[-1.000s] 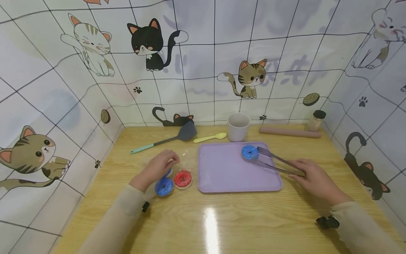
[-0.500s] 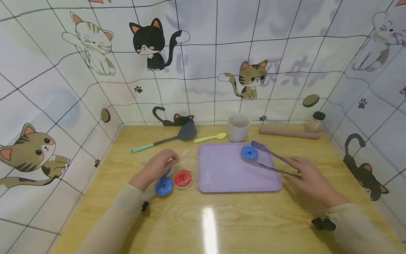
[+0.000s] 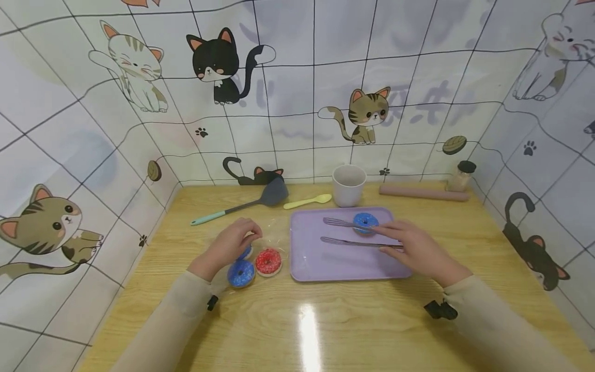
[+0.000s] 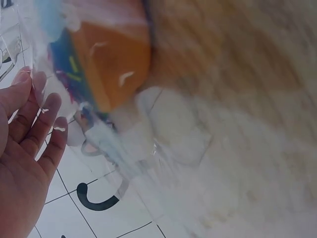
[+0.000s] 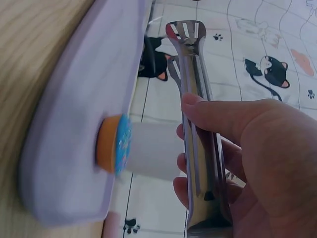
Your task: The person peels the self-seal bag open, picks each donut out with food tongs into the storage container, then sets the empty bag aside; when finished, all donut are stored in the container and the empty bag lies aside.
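My left hand (image 3: 225,250) pinches the edge of a clear plastic bag (image 4: 173,129) between thumb and fingers, at the left of the table. In and under that bag lie a red-iced donut (image 3: 268,262) and two blue-iced donuts (image 3: 241,274), one partly hidden by the hand. My right hand (image 3: 416,251) grips metal tongs (image 5: 198,134), whose two arms stand apart and point left over the lilac tray (image 3: 321,263). Another blue donut (image 3: 362,217) sits at the tray's back right; one tong arm passes across its front in the head view.
Along the back lie a spatula (image 3: 273,192), a yellow spoon (image 3: 307,201) and a brown rolling pin (image 3: 423,193). A grey cup (image 3: 348,187) stands behind the tray, and a black-lidded jar (image 3: 460,177) at the back right corner. Cat-patterned walls enclose the table.
The tongs have come away from the blue donut on the tray, and my right hand has carried them left over the tray. My left hand stays in place.
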Motion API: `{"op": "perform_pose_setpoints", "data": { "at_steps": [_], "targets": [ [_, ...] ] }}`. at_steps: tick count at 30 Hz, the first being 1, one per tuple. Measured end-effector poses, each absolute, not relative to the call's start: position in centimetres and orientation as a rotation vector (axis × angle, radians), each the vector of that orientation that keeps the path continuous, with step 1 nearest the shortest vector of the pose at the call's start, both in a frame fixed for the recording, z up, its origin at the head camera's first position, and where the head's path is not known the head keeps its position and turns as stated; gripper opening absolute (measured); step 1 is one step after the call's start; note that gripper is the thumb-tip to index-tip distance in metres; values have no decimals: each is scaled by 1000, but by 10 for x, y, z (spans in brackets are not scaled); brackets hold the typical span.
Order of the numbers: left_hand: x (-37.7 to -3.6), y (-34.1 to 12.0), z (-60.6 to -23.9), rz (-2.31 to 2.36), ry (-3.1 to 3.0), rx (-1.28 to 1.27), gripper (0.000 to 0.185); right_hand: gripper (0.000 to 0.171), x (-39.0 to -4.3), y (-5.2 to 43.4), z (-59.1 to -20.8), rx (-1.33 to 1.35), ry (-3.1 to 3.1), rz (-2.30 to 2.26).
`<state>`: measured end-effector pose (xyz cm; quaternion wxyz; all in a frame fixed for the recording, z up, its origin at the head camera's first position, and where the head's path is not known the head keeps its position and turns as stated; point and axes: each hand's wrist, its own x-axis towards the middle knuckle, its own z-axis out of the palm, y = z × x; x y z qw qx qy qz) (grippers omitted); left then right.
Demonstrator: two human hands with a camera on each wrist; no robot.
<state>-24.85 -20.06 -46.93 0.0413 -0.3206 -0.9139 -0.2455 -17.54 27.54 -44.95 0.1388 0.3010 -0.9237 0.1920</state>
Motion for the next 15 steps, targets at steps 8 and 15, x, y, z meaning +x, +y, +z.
{"op": "perform_pose_setpoints", "data": {
  "at_steps": [8,15],
  "targets": [
    [-248,-201,-466,-742,-2762,-1008,6,51,-206,233,-456,1061,-2684,640],
    [-246,-198,-462,-742,-2764,-1011,5,48,-212,212,-450,1089,-2755,616]
  ]
}}
